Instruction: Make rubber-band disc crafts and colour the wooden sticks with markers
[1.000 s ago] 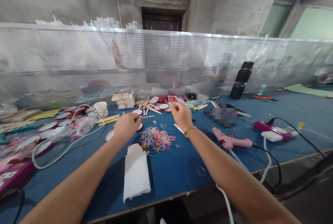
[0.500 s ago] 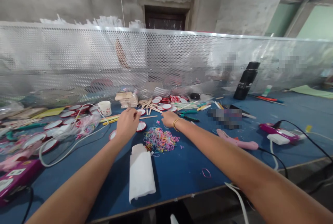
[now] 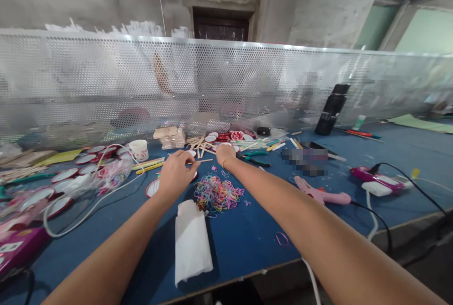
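Observation:
My left hand (image 3: 176, 171) hovers left of the heap of coloured rubber bands (image 3: 218, 193), fingers curled and thumb close to the index finger. What it pinches, if anything, does not show. A thin wooden stick (image 3: 205, 160) ends near its fingertips. My right hand (image 3: 224, 153), with a gold bracelet at the wrist, reaches over the red-rimmed round pieces (image 3: 212, 137) behind the heap. Its fingers are hidden from me. A round red-rimmed piece (image 3: 153, 188) lies beside my left wrist. A white folded wrap (image 3: 193, 243) lies in front of the heap.
Left are a paper cup (image 3: 138, 150), yellow sticks (image 3: 150, 166) and a white cable (image 3: 92, 205). Right stand green-handled pliers (image 3: 255, 160), a pink glue gun (image 3: 323, 195), a purple power strip (image 3: 380, 180) and a black bottle (image 3: 331, 110). A perforated metal screen (image 3: 230, 73) rises behind.
My right hand has moved away from me, farther over the round pieces. My left hand has come slightly nearer, its thumb now reaching farther right. The view has shifted a little.

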{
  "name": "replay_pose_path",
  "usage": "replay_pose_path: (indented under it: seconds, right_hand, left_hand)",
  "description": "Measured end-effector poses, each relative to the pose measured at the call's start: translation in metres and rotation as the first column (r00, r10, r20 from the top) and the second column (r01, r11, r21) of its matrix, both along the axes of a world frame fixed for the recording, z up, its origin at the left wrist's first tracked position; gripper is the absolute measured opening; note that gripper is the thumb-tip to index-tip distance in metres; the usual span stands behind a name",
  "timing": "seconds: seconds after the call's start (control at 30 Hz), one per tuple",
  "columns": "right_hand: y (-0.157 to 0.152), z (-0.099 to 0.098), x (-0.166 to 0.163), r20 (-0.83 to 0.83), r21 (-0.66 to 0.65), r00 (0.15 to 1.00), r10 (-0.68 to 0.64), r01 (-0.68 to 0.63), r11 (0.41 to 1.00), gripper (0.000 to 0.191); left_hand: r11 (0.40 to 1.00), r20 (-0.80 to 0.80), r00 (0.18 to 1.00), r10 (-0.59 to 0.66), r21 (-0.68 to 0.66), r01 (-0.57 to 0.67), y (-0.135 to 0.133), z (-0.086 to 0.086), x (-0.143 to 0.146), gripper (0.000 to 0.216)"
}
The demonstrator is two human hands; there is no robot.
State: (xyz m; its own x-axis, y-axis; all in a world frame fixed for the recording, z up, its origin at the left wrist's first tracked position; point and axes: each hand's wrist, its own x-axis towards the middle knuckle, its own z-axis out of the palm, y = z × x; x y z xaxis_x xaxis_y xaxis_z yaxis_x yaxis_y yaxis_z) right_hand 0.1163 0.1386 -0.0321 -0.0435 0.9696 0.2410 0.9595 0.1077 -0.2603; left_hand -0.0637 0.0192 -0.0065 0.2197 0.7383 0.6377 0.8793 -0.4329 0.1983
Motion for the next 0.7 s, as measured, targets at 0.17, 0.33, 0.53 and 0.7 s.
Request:
replay_pose_path:
  seconds: [0.17, 0.33, 0.53, 0.7]
  right_hand:
    - [-0.025, 0.029, 0.019, -0.156, 0.020, 0.973, 0.168, -0.167, 0.986, 0.017]
    - [-0.078, 0.043, 0.033, -0.534, 0.042, 0.726, 0.434, -0.490, 0.871, 0.009]
    - [-0.119, 0.056, 0.062, -0.663, 0.002, 0.582, 0.470, -0.627, 0.779, 0.014]
    - [-0.113, 0.070, 0.112, 0.036, 0.035, 0.983, 0.183, -0.184, 0.982, 0.014]
  left_hand:
    - [0.988, 0.231, 0.971, -0.067, -0.123, 0.097, 0.003, -0.004, 0.004, 0.029]
    - [0.762, 0.840, 0.522, -0.150, -0.238, 0.602, -0.002, -0.012, 0.027, 0.044]
    - [0.660, 0.971, 0.201, -0.126, -0.069, 0.748, -0.024, -0.001, 0.051, 0.024]
    - [0.766, 0.969, 0.246, -0.003, -0.156, 0.624, -0.022, 0.003, 0.046, 0.013]
